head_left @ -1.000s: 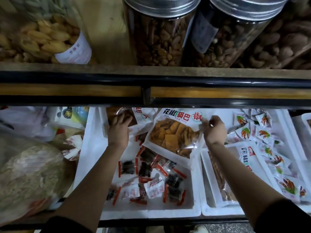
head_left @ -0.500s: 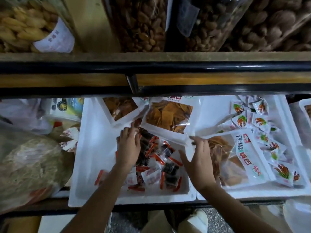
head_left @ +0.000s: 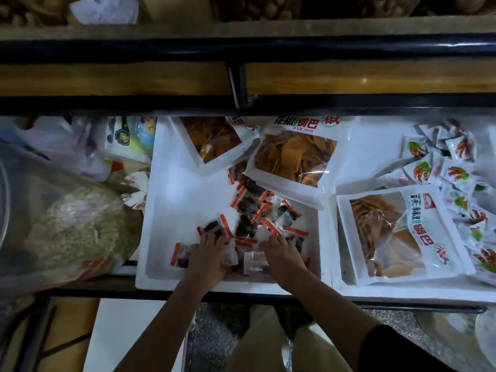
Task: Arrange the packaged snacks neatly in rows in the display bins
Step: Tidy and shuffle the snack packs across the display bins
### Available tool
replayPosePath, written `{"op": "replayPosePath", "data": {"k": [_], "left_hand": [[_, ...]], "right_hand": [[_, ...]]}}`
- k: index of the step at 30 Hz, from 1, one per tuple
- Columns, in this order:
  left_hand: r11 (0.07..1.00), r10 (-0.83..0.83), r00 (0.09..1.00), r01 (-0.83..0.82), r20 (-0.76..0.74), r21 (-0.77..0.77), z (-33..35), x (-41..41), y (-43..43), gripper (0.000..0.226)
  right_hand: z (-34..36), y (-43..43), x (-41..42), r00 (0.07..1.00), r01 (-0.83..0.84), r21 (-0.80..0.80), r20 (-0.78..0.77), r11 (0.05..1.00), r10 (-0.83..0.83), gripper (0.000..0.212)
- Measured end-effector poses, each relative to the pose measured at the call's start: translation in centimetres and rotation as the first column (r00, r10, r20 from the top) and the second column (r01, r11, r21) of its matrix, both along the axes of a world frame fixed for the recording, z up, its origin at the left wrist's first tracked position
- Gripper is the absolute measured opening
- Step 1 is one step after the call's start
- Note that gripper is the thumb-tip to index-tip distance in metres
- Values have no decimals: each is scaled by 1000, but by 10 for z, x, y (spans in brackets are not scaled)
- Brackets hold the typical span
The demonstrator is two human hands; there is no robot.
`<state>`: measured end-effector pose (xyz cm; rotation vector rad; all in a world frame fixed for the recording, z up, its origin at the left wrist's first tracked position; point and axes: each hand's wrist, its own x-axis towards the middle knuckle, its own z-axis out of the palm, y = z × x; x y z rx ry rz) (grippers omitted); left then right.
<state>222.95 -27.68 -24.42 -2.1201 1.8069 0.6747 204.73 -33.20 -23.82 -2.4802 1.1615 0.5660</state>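
Here, the fingers (head_left: 213,237) of the left hand (head_left: 209,255) are seen bent down onto the small packets (head_left: 249,208), a pale one lying against the thumb; whether it is actually gripped cannot be told. The fingers (head_left: 273,240) of the right hand (head_left: 284,255) are laid close together and fairly straight over the heap, touching rather than pinching.

Both hands are placed low in the centre of the frame, inside the white foam bin (head_left: 171,200), where the packets are scattered in a loose diagonal pile down to the near wall. The packets are judged light, thin and glossy, so sliding over one another is to be expected. A hold is best taken at the red sealed ends, or several may be swept along under flat fingers.

Two big crisp bags (head_left: 294,157) lie at the upper centre. These should be lifted by their sealed borders, since the contents would likely be broken by squeezing.
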Motion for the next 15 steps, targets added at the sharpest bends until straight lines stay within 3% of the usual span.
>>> {"op": "replayPosePath", "data": {"k": [2,6,10,12,15], "left_hand": [[1000,4,1000,-4,25,15,0,2,1,60],[1000,15,999,-16,41,17,0,1,1,60],[997,45,999,-45,-13,-64,-1,2,6,51],[987,85,996,-89,-35,-134,1,-2,6,42],[931,249,953,-284,-172,-228,13,-16,2,29]], "right_hand": [[-2,2,-3,998,-60,-47,-3,997,60,39],[-1,5,-12,995,-42,10,91,999,41,36],[16,8,-25,934,138,147,310,979,-178,38],[30,8,-34,886,234,233,349,944,-306,32],[43,3,-53,856,276,255,373,927,-358,35]]}}
